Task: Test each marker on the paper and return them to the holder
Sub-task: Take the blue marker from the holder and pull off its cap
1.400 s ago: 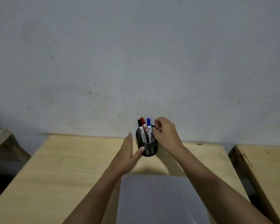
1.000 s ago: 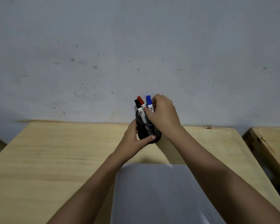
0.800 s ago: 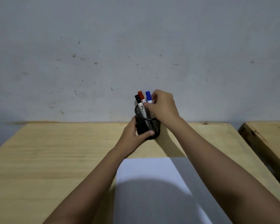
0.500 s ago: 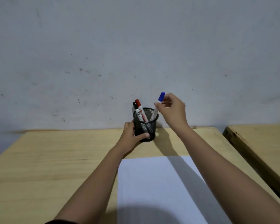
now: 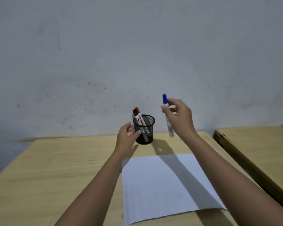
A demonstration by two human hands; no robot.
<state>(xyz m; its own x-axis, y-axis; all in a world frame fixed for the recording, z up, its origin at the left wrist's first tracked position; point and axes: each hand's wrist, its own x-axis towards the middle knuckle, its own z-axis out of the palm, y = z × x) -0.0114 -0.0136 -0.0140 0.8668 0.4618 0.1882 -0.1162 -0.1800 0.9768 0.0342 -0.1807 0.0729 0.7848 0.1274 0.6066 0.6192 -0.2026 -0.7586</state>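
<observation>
Pinching the blue marker [image 5: 168,126] below its cap, the right hand [image 5: 180,119] holds it near-vertical, cap up, airborne right of the mesh holder [image 5: 150,128], which the left hand [image 5: 127,137] grips at frame centre.

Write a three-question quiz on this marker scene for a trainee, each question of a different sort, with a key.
1. Multiple choice: which marker does the right hand hold clear of the holder? A) black B) red C) blue
2. True or false: the left hand holds a second marker.
3. Fill the blank: ___ markers stand in the holder.

Key
1. C: the blue marker, capped, is held up beside the holder.
2. False: the left hand holds the holder itself.
3. Two: the black marker and the red marker.
</observation>
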